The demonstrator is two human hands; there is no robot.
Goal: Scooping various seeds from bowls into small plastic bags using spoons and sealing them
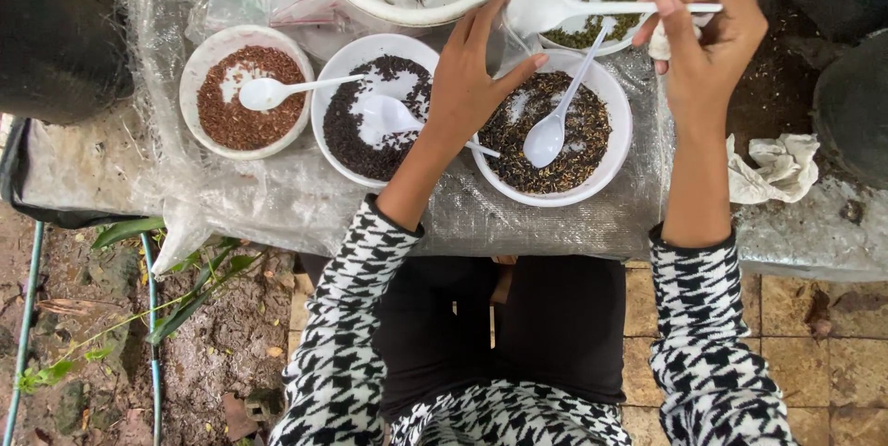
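Two hands work at the bench's far edge: your right hand pinches a white spoon; your left hand, half-open, grips a clear bag.

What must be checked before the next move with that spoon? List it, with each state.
1. Right hand pinches the white spoon by its handle: ok.
2. Spoon held roughly level: ok.
3. Anything in the spoon: cannot tell.
4. Left hand is raised beside the spoon's head; whether it holds something clear: cannot tell.
5. Mixed-seed bowl sits below the spoon, fully on the plastic sheet: ok.
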